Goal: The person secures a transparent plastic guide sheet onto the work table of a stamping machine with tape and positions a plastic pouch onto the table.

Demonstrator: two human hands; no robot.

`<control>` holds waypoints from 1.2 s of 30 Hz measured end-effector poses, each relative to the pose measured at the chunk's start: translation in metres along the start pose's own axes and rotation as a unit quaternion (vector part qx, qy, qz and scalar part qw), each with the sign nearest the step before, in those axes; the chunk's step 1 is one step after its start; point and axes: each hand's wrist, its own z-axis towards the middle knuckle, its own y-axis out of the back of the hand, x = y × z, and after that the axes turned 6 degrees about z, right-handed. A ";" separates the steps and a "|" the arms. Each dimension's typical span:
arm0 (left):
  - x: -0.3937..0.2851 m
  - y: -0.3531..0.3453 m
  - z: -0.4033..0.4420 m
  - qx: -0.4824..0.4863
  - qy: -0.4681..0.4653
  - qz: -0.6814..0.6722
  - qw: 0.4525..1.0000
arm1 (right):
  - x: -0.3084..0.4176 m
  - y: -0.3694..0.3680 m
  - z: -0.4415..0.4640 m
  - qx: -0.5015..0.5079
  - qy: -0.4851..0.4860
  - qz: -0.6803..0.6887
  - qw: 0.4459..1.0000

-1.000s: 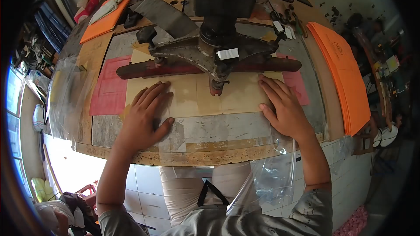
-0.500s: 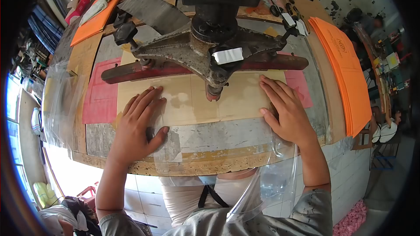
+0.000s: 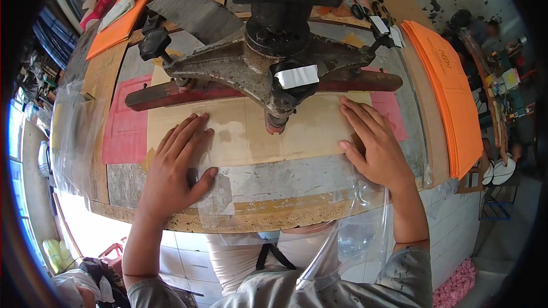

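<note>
My left hand (image 3: 177, 162) lies palm down with its fingers spread, over the left part of a yellowish rectangular sheet (image 3: 240, 131). Opposite it, my right hand (image 3: 374, 148) rests flat near the sheet's right end, fingers stretched out. Clear plastic film (image 3: 362, 217) passes under the hands and hangs over the table's front edge. Above the sheet stands a dark metal press head (image 3: 274, 57) with a long reddish bar (image 3: 228, 92) across it. Whether the bar touches the sheet is hard to tell. Pink pieces (image 3: 125, 131) show at both ends of the sheet.
A stack of orange sheets (image 3: 451, 102) lies on the table's right side. More orange sheets (image 3: 117, 25) with a pale glove sit at the far left. Scissors (image 3: 359, 12) and small tools lie at the back. Another person (image 3: 501, 168) is partly visible far right.
The view has shifted slightly, so the press and table sit a little differently in it. Both hands keep the same place on the sheet.
</note>
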 end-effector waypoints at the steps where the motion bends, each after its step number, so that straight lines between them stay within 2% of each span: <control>1: 0.000 0.000 0.000 0.001 0.000 -0.001 1.000 | 0.000 0.000 0.000 -0.002 0.000 0.003 1.000; 36: 0.005 0.000 0.000 0.012 -0.005 0.010 1.000 | -0.001 0.001 0.000 0.013 -0.025 -0.008 1.000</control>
